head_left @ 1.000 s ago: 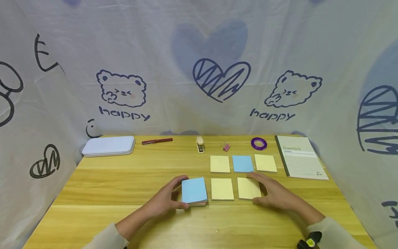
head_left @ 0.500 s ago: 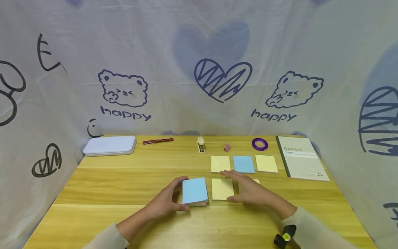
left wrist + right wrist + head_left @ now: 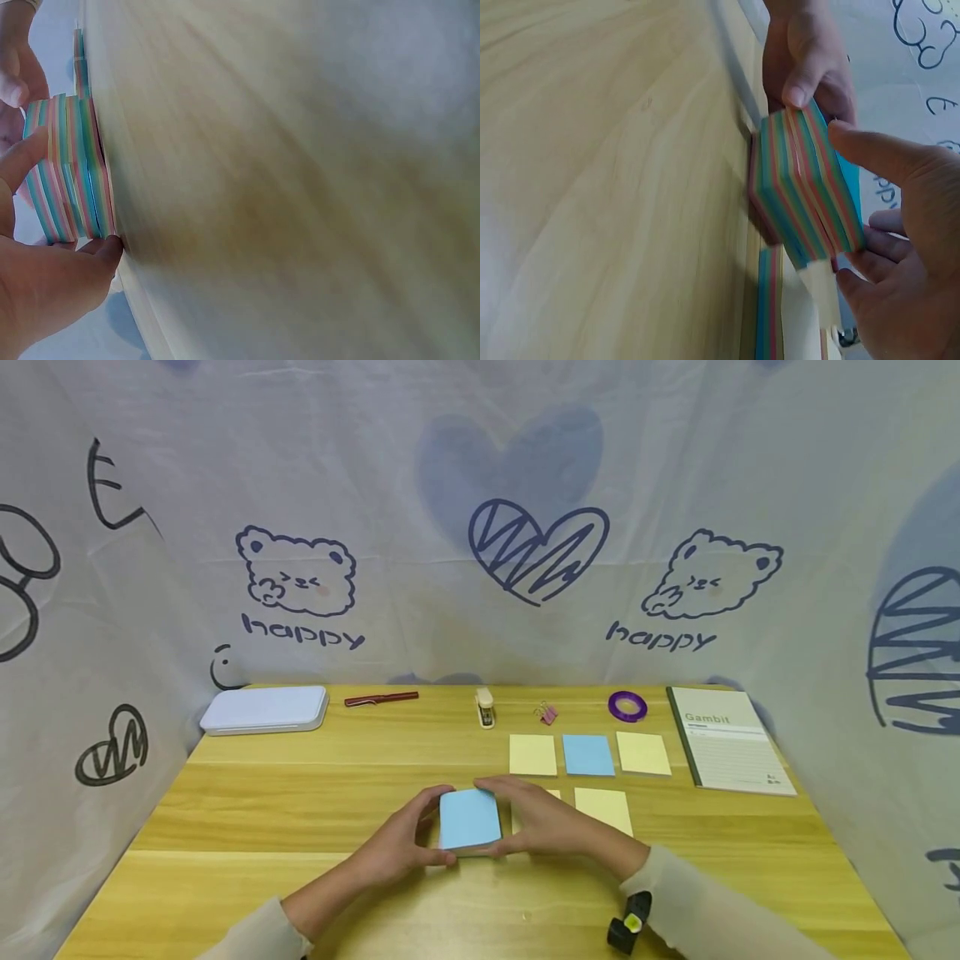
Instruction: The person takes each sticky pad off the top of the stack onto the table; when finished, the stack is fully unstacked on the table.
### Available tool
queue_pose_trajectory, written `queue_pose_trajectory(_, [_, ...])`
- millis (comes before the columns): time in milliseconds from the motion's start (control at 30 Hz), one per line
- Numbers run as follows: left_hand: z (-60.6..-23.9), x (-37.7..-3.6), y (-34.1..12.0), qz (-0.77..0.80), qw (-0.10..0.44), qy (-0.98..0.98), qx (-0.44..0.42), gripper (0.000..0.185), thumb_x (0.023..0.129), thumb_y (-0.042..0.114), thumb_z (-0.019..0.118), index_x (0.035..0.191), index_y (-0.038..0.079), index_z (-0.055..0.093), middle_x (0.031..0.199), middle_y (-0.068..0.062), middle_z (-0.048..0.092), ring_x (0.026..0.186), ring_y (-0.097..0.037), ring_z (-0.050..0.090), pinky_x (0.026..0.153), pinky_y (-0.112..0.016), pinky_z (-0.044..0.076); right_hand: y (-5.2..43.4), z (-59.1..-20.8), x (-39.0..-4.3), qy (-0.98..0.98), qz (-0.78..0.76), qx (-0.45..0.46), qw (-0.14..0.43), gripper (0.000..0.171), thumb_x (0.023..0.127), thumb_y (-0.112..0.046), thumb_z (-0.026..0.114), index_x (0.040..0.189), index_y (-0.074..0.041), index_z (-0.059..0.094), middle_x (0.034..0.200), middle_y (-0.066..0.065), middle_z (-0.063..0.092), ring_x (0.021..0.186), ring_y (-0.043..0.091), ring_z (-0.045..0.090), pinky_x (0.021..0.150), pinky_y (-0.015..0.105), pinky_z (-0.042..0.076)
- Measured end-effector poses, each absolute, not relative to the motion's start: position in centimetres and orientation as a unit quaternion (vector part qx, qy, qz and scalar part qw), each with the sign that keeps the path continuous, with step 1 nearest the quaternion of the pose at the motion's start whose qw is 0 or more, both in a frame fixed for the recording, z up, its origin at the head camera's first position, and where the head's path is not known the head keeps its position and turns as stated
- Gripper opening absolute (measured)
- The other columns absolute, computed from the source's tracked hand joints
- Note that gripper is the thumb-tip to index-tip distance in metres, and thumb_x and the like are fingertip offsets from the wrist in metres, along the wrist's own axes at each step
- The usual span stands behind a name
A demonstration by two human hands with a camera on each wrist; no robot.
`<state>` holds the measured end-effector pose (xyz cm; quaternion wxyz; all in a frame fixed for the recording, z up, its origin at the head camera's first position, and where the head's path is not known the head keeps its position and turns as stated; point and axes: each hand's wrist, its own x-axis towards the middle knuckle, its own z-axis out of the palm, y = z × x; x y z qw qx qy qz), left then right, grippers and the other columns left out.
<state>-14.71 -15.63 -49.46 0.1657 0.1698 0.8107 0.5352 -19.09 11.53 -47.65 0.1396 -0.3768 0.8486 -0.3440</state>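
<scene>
Both hands are curled around 1 block of sticky notes: the left hand grips its left edge, the right hand its right edge. Blue on top and striped in coloured layers down its sides, the square block sits on the smooth wooden table. Half a second ago, the right hand was held flat over a yellow note, now uncovered.
</scene>
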Motion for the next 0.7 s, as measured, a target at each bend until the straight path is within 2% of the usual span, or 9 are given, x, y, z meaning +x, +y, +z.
queue_pose_trajectory(200, [-49.33, -14.68, -15.63, 0.536, 0.17, 0.809, 0.173, 0.091, 0.085, 0.014, 0.086, 0.157, 0.003, 0.032, 0.16, -0.026, 0.037, 0.15, -0.048, 0.03, 0.121, -0.064, 0.027, 10.76, -47.7, -18.77, 0.856, -0.334, -0.369, 0.139, 0.087, 0.085, -0.03, 0.088, 0.156, -0.009, 0.043, 0.156, 0.01, 0.047, 0.144, 0.031, 0.045, 0.115, 0.053, 0.043])
queue_pose_trajectory(700, [-48.99, -14.49, -15.56, 0.529, 0.164, 0.814, 0.174, 0.091, 0.086, 0.01, 0.085, 0.158, 0.001, 0.03, 0.16, -0.026, 0.038, 0.15, -0.047, 0.031, 0.119, -0.064, 0.03, 11.14, -47.54, -18.53, 0.854, -0.346, -0.372, 0.114, 0.083, 0.084, -0.023, 0.088, 0.153, -0.006, 0.045, 0.153, 0.01, 0.05, 0.136, 0.028, 0.052, 0.11, 0.049, 0.048])
